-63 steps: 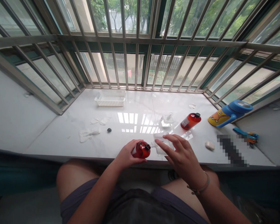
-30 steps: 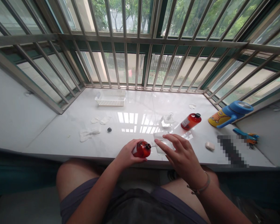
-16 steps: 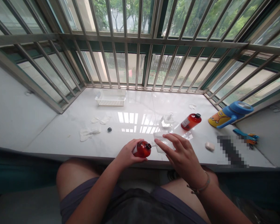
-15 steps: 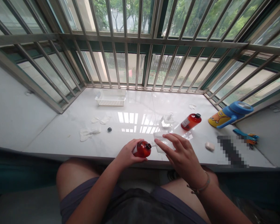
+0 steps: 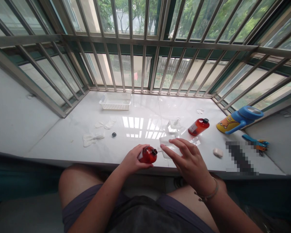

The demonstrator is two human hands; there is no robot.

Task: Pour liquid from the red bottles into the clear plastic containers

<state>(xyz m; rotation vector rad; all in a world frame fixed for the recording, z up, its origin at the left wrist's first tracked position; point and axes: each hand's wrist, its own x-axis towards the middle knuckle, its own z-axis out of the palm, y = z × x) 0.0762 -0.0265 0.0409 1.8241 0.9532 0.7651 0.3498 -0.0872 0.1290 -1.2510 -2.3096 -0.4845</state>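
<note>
My left hand [image 5: 133,160] wraps round a red-amber bottle [image 5: 149,155], whose uncapped dark mouth tips to the right. My right hand [image 5: 188,158] holds a clear, square-sided bottle [image 5: 168,145], its fingers lying over the far side and the thumb mostly hidden. The narrow clear neck faces the red bottle's mouth, very close to it; whether they touch I cannot tell. A black cap [image 5: 113,134] lies on the white marble-look ledge [image 5: 140,139], left of the hands. Just beyond the right hand stands a clear pump bottle [image 5: 174,125].
A second red bottle [image 5: 198,127] with a black cap stands at right, beside a blue-and-yellow flask [image 5: 240,119]. Farther back is a white basket [image 5: 115,103]. Crumpled tissues [image 5: 93,139] lie left; a small pale object [image 5: 218,152] lies right. Metal bars [image 5: 145,42] line the window.
</note>
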